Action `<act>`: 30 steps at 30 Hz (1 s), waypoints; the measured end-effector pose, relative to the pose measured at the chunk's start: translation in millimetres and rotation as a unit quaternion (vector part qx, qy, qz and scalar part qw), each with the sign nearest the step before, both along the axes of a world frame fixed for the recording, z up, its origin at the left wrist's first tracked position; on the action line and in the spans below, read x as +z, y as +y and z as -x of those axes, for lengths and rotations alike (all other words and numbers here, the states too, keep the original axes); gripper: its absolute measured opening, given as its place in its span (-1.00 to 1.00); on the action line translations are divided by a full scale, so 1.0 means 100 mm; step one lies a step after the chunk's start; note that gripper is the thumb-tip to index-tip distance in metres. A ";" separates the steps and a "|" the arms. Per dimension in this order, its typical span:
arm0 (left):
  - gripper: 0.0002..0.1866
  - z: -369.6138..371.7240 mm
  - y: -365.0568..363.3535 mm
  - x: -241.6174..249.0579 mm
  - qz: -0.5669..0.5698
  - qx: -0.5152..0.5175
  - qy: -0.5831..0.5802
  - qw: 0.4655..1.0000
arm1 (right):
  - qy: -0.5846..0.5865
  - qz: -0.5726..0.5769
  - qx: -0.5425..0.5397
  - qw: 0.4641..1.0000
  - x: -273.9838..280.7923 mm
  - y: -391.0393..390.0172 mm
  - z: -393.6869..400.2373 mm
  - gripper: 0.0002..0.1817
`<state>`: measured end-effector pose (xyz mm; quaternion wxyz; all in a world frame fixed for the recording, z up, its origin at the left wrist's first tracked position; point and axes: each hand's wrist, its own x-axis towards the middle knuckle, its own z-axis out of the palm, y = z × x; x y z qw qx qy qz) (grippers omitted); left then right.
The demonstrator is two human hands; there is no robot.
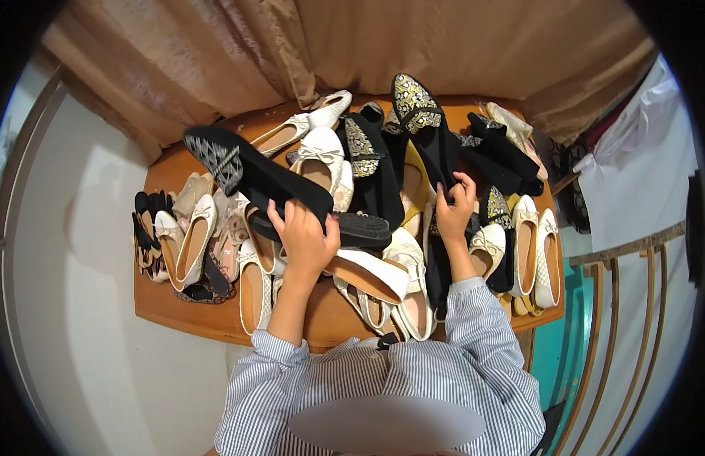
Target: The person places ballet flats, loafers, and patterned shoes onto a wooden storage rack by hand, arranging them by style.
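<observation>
Two black flats held: left hand (305, 242) grips silver-patterned shoe (254, 176); right hand (454, 207) grips gold-toed shoe (425, 129).

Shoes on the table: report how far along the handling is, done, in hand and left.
Done: cream flats lie together at the table's left edge, and a white pair sits side by side at the right. In hand: the left hand lifts a black shoe with a patterned toe, and the right hand grips a black shoe with a gold toe. Left: the mixed heap of black and cream shoes mid-table remains jumbled.
</observation>
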<state>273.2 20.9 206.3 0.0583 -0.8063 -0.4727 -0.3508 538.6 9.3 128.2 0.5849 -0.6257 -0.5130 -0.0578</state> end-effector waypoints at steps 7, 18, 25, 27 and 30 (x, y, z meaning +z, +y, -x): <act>-0.69 0.02 0.09 0.44 -0.042 0.011 0.184 0.982 | 0.006 -0.148 0.081 0.986 0.71 0.01 0.73 -0.60; -0.58 -0.05 0.03 0.43 -0.099 0.008 0.145 0.984 | 0.047 -0.170 0.112 0.978 0.72 0.11 1.29 -0.59; -0.55 0.03 0.00 0.36 -0.097 0.021 0.147 0.984 | -0.009 -0.137 0.170 0.976 0.72 0.08 1.37 -0.64; -0.55 0.07 -0.03 0.35 -0.083 0.030 0.135 0.987 | -0.001 -0.105 0.215 0.971 0.68 0.06 1.43 -0.68; -0.55 0.26 -0.06 0.26 -0.076 0.044 0.137 0.987 | -0.018 -0.091 0.235 0.967 0.63 0.06 1.58 -0.68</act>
